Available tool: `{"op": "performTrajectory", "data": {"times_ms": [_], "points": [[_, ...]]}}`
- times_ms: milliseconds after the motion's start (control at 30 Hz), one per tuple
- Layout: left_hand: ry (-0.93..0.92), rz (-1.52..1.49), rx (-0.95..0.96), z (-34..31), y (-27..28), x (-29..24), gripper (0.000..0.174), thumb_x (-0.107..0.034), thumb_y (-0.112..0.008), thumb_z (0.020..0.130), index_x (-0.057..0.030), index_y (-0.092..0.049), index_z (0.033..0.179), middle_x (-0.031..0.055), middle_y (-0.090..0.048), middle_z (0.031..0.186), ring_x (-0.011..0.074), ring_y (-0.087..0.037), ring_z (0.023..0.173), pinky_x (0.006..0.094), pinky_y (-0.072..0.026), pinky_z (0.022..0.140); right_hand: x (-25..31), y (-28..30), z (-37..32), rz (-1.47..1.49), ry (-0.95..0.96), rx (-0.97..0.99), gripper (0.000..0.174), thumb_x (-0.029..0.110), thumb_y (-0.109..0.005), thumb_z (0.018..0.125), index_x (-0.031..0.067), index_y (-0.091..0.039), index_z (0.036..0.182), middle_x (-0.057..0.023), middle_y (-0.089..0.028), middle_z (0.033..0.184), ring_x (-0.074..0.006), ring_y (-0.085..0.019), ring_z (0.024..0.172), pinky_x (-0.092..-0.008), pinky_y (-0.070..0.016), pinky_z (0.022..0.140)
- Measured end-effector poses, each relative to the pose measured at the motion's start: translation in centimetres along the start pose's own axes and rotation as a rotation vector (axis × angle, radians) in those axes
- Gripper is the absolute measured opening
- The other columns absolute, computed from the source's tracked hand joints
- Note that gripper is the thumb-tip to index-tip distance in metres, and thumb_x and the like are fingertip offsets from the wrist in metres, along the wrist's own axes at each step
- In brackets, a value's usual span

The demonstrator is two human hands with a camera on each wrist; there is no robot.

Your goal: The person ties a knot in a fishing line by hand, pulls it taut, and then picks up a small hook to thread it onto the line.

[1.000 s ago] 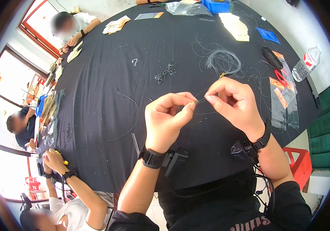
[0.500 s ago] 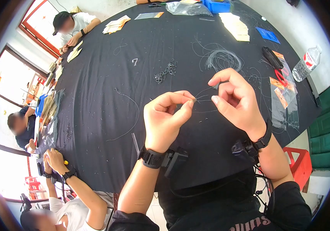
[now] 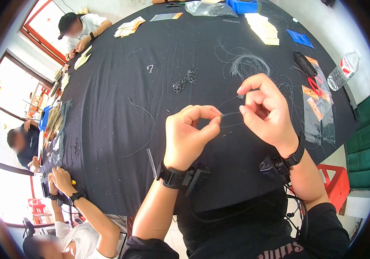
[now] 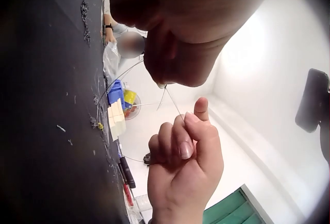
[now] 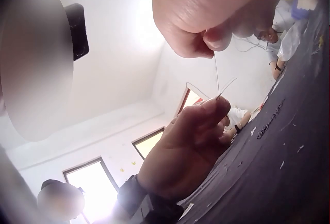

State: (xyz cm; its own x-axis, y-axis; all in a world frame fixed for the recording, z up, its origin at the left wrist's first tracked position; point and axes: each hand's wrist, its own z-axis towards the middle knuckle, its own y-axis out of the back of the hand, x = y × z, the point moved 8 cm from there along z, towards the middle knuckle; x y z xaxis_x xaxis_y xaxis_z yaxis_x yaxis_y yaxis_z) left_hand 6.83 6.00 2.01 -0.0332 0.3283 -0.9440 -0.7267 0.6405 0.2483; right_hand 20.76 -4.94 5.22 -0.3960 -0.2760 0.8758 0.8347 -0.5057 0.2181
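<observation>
The left hand [image 3: 189, 134] pinches fine fishing line [image 5: 216, 75] between thumb and index fingertip. The right hand [image 3: 269, 115], its index finger lifted away from the thumb, holds the line with curled fingers. The strand spans the gap above the black-covered bench [image 3: 103, 116], near a loose coil [image 3: 249, 64] and a pile of small hooks [image 3: 185, 80].

Head view downward (wrist views nearer)

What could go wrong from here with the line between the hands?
1. Slip: the left hand has the thin line in only a narrow pinch, so a tug from the right hand might pull it free.
2. Tangle: the coil of line lies just beyond the right hand; its loose strands could snag.
</observation>
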Motion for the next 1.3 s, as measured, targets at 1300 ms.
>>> {"op": "performTrajectory", "data": {"times_ms": [1300], "points": [[-0.085,-0.466,-0.042,-0.2,0.6,-1.0,0.007,0.006,-0.066,0.086,-0.0004,-0.068,0.087,0.0093,-0.070,0.100,0.0055,-0.059,0.077,0.0191,-0.0454,0.066,0.0,-1.8,0.2,-0.140,0.025,0.167,0.013,0.000,-0.072,0.084,0.0035,-0.070,0.097,-0.0030,-0.062,0.067,-0.0058,-0.056,0.058,-0.0225,-0.0417,0.054]]}}
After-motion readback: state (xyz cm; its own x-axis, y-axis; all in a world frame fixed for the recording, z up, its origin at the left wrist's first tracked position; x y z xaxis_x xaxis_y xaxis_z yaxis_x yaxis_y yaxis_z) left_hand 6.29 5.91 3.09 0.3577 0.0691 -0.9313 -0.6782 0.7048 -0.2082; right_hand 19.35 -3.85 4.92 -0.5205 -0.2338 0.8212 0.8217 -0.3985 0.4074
